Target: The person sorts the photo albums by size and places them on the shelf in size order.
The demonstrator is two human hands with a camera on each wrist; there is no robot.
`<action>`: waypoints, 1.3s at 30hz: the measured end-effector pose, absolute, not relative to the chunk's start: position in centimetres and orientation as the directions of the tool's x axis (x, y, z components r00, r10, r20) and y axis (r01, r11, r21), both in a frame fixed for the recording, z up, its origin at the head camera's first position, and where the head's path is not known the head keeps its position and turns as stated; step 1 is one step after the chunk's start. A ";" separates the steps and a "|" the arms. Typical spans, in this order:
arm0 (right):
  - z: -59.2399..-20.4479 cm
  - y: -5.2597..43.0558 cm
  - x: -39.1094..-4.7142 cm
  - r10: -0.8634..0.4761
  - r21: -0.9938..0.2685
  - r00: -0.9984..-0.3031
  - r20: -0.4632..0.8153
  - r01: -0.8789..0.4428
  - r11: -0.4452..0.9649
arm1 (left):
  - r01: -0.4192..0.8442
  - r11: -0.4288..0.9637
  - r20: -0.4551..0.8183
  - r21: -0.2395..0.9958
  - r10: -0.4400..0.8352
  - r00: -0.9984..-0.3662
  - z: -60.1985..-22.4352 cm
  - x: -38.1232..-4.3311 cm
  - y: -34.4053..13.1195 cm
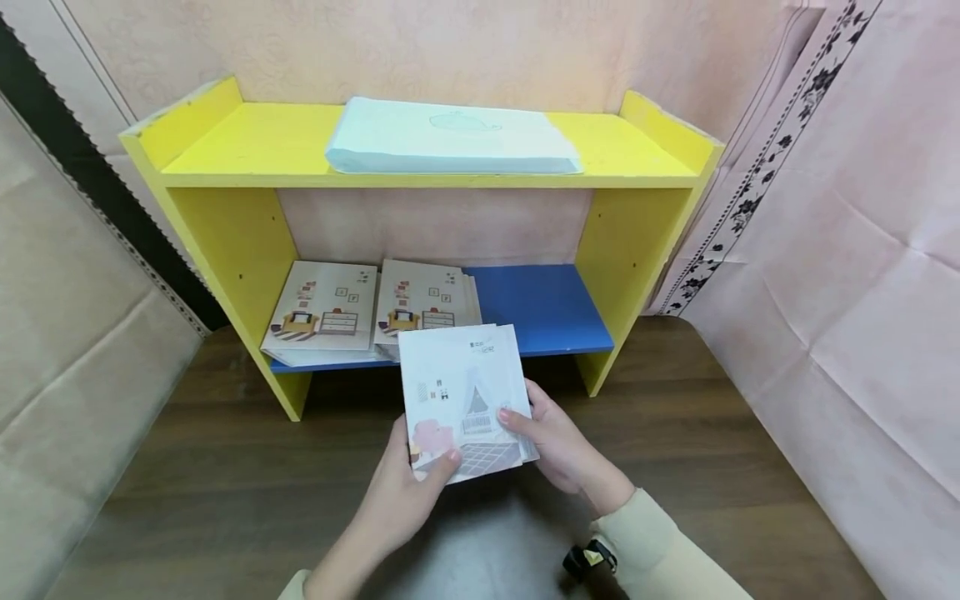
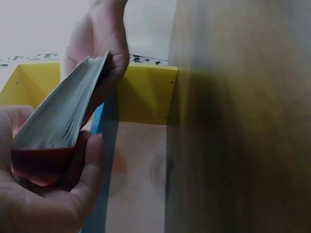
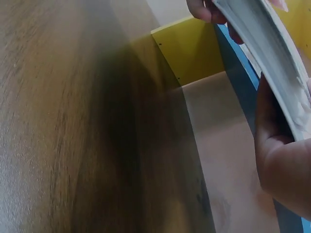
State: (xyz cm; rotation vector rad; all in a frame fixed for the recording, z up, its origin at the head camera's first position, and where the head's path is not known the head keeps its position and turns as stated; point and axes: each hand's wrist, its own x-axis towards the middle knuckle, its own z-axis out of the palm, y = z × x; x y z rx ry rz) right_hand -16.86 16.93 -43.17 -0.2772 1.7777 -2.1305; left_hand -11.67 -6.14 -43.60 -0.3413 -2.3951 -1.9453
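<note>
A small stack of thin notebooks, the top one showing a pale cover with a tower drawing and a barcode, is held between both hands in front of the shelf. My left hand grips its lower left corner, thumb on the top cover. On the right edge, my right hand pinches the stack with its thumb on top. The page edges of the notebooks fan slightly apart in the left wrist view. Behind, two piles of notebooks with matching illustrated covers lie side by side on the blue lower shelf.
The yellow shelf unit stands on a dark wood-look surface. On its top board lies a folded light-blue cloth-like item. Pale cloth hangs on the right, and more pale cloth on the left.
</note>
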 end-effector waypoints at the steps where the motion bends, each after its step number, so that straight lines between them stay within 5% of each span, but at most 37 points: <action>1: -43.2 17.1 -16.9 -0.385 -0.971 -0.920 -0.078 0.157 -0.178 | 0.194 0.165 0.167 0.967 0.165 -0.972 -43.5 -11.8 -6.2; 10: -42.9 17.9 -16.8 -0.367 -0.960 -0.922 -0.125 0.205 -0.189 | 0.111 -0.079 0.125 0.991 0.212 -0.969 -43.0 -12.2 -6.0; 39: -42.8 21.6 -16.3 -0.301 -0.970 -0.941 -0.155 0.203 -0.134 | 0.102 -0.082 0.118 0.991 0.219 -0.968 -42.8 -13.2 -2.4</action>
